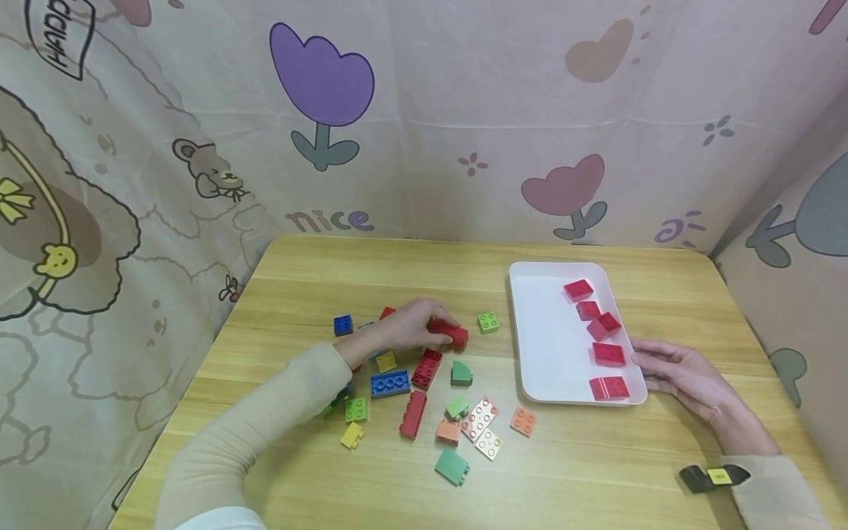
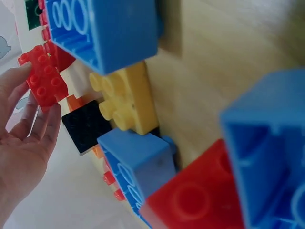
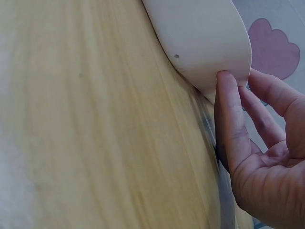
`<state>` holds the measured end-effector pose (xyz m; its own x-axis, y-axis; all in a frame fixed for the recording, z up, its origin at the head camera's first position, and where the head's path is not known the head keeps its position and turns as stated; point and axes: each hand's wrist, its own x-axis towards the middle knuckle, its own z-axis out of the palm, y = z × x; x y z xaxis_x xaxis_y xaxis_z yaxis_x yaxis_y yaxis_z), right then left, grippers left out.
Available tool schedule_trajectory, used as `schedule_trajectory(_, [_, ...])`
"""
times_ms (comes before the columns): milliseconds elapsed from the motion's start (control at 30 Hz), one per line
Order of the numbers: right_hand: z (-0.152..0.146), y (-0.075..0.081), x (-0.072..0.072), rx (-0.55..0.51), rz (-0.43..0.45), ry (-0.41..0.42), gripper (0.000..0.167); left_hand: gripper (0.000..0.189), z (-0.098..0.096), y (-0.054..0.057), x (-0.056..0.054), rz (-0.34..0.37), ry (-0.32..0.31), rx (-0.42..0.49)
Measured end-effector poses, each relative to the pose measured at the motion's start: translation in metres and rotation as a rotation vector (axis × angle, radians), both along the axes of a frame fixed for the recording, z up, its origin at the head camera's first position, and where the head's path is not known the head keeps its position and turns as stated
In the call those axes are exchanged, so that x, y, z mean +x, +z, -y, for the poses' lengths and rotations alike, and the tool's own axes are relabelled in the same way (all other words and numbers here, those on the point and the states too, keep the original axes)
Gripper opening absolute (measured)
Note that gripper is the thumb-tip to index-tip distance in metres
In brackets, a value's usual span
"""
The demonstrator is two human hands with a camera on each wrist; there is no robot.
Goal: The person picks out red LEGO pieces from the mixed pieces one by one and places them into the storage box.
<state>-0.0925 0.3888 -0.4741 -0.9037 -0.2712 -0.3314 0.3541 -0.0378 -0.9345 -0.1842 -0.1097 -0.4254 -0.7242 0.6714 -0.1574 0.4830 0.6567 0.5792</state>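
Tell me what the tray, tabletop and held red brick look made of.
Tray: probably smooth matte plastic, by its even color and rounded corners. Tabletop: satiny wood or laminate, given the grain. Held red brick: likely smooth, semigloss plastic, with molded studs.

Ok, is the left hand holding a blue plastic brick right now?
No, the left hand grips a red rectangular plastic brick between thumb and fingers.

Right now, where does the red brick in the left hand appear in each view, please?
Head: red brick just below centre, in the left hand.
Left wrist: red brick at upper left, held by the same hand.
Right wrist: not in it.
Shared landmark: the wooden table, in all three views.
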Motion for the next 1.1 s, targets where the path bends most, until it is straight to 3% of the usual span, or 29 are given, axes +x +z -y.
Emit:
schedule_trajectory(433, [0.001,0.0,0.001,0.016,0.003,-0.008,0.036,0.032,-0.006,0.009,0.002,0.038,0.037,0.164])
schedule_trajectory(633, [0.002,0.001,0.001,0.015,0.003,-0.005,0.036,0.034,-0.014,0.012,0.001,0.02,0.048,0.217])
schedule_trajectory(1100, [0.001,-0.001,0.0,0.017,0.004,-0.001,0.037,0.034,-0.046,0.017,-0.015,0.001,0.014,0.345])
